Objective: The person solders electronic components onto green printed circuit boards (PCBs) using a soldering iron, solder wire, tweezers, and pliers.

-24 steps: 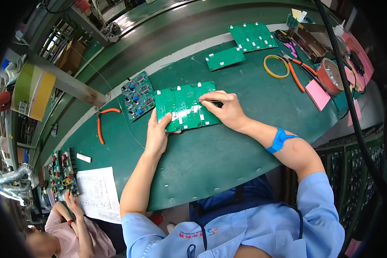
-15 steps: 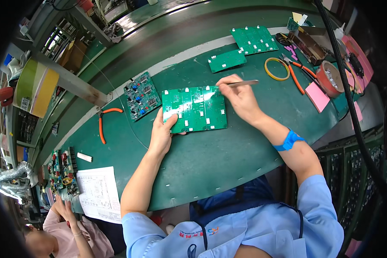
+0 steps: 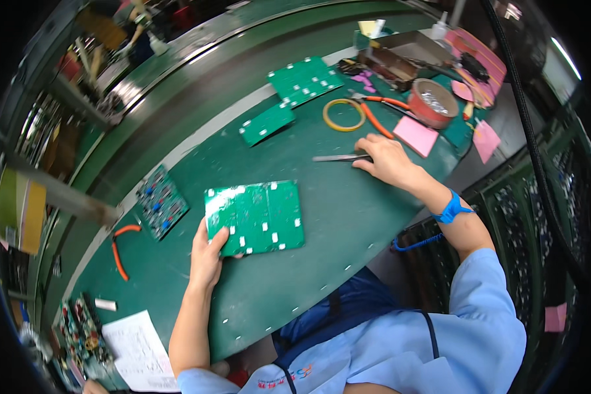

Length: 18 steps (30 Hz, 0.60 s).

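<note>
My left hand (image 3: pixel 207 259) grips a green circuit board panel (image 3: pixel 256 220) by its lower left corner, the thumb on top of it. Small white connectors dot the panel, and glare covers its upper left. Off to the right, my right hand (image 3: pixel 391 161) has its fingers closed on one end of slim metal tweezers (image 3: pixel 338 158), which point left, low over the green table (image 3: pixel 335 210). Whether the tweezers touch the table I cannot tell.
Two more green panels (image 3: pixel 305 80) (image 3: pixel 268 123) lie at the back. A populated board (image 3: pixel 161 202) and orange-handled pliers (image 3: pixel 121 253) are left. Yellow tape (image 3: pixel 343 115), orange-handled cutters (image 3: pixel 376 118), a pink pad (image 3: pixel 415 136) and a red tub (image 3: pixel 432 104) lie right. Paper (image 3: pixel 138 351) sits front left.
My right hand has moved away from the panel to the right with the tweezers, which now point left. The view has swung right, and the panel appears lower and further left.
</note>
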Motion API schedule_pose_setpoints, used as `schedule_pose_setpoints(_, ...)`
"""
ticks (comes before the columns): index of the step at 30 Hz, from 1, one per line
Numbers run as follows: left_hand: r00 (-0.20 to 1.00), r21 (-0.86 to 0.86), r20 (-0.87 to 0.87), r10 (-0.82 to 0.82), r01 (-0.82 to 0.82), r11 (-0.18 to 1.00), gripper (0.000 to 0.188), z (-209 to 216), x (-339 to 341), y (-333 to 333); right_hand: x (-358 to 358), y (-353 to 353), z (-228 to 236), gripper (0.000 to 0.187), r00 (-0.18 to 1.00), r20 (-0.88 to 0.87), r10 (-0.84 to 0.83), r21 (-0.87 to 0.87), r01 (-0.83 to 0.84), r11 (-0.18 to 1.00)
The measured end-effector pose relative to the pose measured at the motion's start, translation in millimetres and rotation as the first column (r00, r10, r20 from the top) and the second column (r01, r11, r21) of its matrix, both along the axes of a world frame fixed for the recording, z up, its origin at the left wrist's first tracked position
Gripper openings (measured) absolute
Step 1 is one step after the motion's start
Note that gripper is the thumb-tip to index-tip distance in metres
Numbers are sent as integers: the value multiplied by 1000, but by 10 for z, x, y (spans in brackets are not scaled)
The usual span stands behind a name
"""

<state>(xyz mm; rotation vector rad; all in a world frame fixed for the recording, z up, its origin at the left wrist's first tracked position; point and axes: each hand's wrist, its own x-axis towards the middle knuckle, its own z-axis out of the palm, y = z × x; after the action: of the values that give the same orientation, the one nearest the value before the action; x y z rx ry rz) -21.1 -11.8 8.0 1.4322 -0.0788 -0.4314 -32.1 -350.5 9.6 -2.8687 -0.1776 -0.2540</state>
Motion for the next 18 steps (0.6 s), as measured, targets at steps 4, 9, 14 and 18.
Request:
schedule_pose_setpoints(4, 986, 117, 167, 17, -37, 992, 42, -88, 19, 25, 109, -772, 67, 25, 891, 363, -274, 341, 147, 928)
schedule_pose_setpoints(9, 888, 487, 454, -77, -174, 856, 47, -49, 93, -14, 176, -2421, 97, 28, 860, -122, -496, 982, 178, 67)
schedule_pose_setpoints(14, 843, 750, 503, -190, -317, 581, 46, -23, 112, 9, 381, -3619, -112, 50, 863, -3, -505, 832, -277, -480)
schedule_pose_setpoints(18, 813, 727, 564, -145, -406, 553, 39, 10, 38, 64, 659, -3515, -171, 53, 883, -1, -470, 812, -273, -516)
